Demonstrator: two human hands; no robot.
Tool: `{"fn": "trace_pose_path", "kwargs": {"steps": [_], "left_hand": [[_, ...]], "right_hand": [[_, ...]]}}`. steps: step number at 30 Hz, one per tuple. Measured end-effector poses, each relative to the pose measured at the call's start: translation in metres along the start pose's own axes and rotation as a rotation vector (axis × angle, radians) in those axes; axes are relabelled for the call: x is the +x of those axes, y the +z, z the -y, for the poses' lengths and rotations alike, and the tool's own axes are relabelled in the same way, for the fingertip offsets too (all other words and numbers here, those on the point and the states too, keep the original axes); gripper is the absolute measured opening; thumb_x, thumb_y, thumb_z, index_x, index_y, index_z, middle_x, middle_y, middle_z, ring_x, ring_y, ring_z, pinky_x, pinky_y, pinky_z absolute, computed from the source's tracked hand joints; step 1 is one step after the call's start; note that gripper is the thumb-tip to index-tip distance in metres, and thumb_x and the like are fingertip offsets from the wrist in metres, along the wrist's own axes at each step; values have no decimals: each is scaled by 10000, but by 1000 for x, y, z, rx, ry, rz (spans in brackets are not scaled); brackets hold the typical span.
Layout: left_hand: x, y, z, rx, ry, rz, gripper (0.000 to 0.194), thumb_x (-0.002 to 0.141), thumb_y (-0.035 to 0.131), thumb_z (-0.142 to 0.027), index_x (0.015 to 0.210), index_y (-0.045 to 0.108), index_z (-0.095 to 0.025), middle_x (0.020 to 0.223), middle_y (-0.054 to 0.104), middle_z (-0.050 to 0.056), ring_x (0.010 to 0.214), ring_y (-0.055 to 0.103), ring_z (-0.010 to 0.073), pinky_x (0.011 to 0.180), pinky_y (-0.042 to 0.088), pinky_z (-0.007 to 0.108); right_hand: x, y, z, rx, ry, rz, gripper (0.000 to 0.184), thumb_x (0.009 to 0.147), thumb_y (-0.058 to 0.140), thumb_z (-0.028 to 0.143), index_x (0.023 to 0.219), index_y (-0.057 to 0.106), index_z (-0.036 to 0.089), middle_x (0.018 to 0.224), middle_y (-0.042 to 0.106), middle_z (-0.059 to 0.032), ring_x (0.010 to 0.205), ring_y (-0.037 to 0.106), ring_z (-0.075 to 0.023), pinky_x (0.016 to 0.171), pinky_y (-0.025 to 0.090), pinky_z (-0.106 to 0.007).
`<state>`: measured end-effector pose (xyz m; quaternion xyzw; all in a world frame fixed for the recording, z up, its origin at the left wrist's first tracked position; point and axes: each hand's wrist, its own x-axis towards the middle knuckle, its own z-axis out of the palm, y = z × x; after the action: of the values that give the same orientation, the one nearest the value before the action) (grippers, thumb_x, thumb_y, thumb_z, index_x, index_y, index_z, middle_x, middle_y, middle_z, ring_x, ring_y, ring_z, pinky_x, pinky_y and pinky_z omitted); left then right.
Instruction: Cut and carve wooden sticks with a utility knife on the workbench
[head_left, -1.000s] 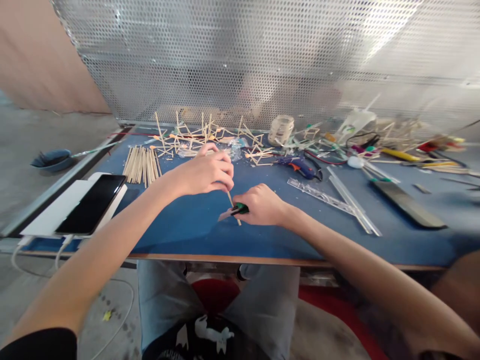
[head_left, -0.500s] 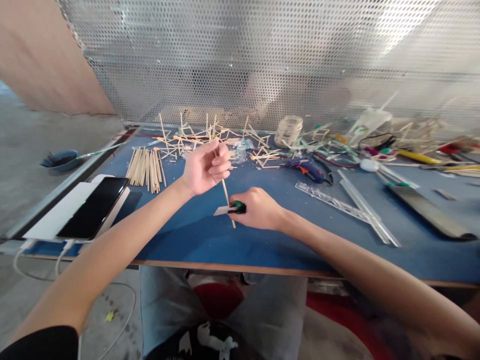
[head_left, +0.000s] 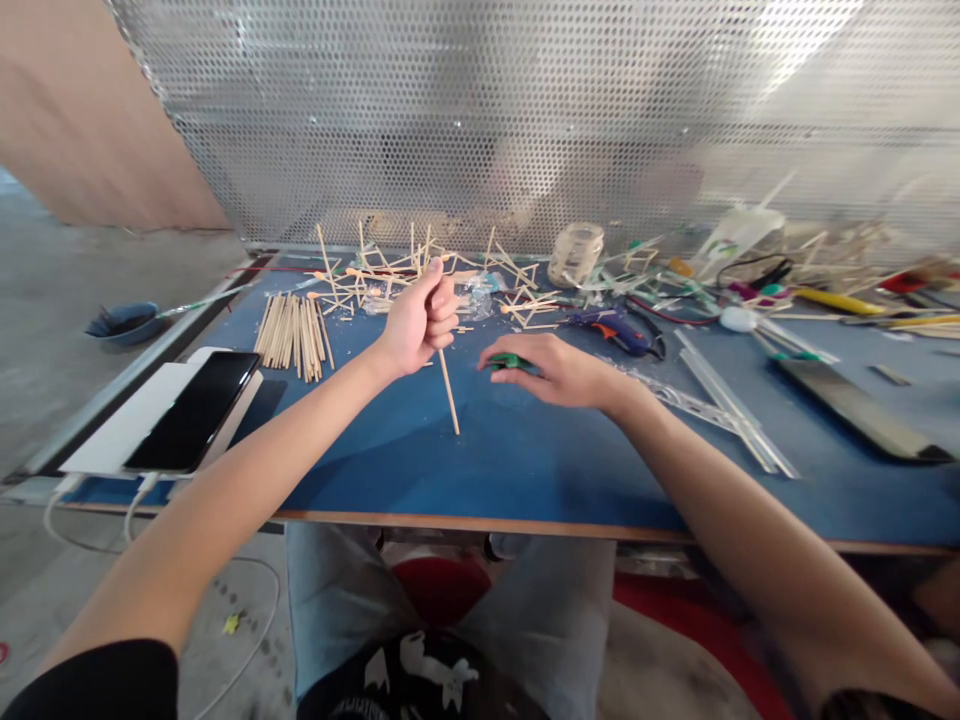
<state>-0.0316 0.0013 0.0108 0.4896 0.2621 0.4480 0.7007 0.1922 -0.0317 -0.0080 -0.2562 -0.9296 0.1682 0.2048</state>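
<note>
A: Left hand point(head_left: 420, 318) is fisted around 1 stick point(head_left: 448, 390), raised above the table point(head_left: 420, 470). Stick slants down and toward the person, lower tip at or just above the blue top, can't tell if it touches.

B: Right hand point(head_left: 559, 368)?

A: Palm down, fingers loosely spread and low over the table, just right of the stick. Green cutter point(head_left: 507, 361) sits under the fingertips, only its green end shows. Fingers look laid on it, not curled tight; can't tell if it's gripped or just touched.

B: Gap between hands?

A: Near, not touching. Stick's lower half stands between them.

B: Rest of the table?

A: Stick pile point(head_left: 292, 324) lies far left, well apart from the left hand. Behind the hands, stick frames point(head_left: 390, 268) glued into shapes, along the mesh wall point(head_left: 480, 110). Clear bag point(head_left: 474, 298) just beyond the left hand. Blue glue gun point(head_left: 611, 328) beyond the right hand, ruler point(head_left: 679, 400) just right of that wrist, clear strips point(head_left: 739, 415) next to it. Jar point(head_left: 575, 254) at the back.

B: Left edge?

A: Phone point(head_left: 193, 410) lies screen up on a white pad point(head_left: 124, 425), 2 cables hang off the edge. Blue bowl point(head_left: 124, 322) on the floor past the table.

B: Far right?

A: Clutter of tools and wires, too blurred to name.
</note>
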Motion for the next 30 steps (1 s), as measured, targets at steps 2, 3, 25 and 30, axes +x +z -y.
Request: {"fn": "trace_pose_path", "kwargs": {"steps": [2, 3, 25, 30], "left_hand": [[1, 3, 1, 14, 2, -22, 555, 1022, 390, -568, 628, 253, -202, 513, 159, -100, 358, 141, 32, 356, 111, 179], [3, 4, 3, 24, 4, -42, 552, 1024, 385, -569, 632, 253, -204, 511, 158, -100, 356, 137, 32, 356, 103, 183], [17, 9, 25, 142, 213, -103, 504, 999, 443, -588, 671, 321, -225, 523, 213, -83, 389, 163, 46, 377, 166, 208], [11, 13, 22, 65, 184, -83, 491, 1002, 462, -565, 674, 342, -220, 511, 234, -84, 377, 189, 40, 373, 162, 187]], "right_hand": [[-3, 3, -5, -132, -14, 29, 374, 1035, 435, 452, 1248, 633, 216, 1159, 715, -89, 989, 662, -187, 846, 461, -302], [-4, 4, -8, -208, 2, 40, 383, 1039, 421, 463, 1264, 633, 237, 1169, 718, -78, 970, 668, -187, 809, 453, -294], [-18, 11, -34, -437, 92, -82, 499, 996, 446, 608, 1072, 715, 195, 917, 758, -61, 756, 664, -176, 669, 394, -290], [-16, 16, -31, -543, 68, -92, 496, 1008, 422, 603, 1076, 713, 208, 907, 768, -47, 730, 671, -166, 620, 356, -277]]}}
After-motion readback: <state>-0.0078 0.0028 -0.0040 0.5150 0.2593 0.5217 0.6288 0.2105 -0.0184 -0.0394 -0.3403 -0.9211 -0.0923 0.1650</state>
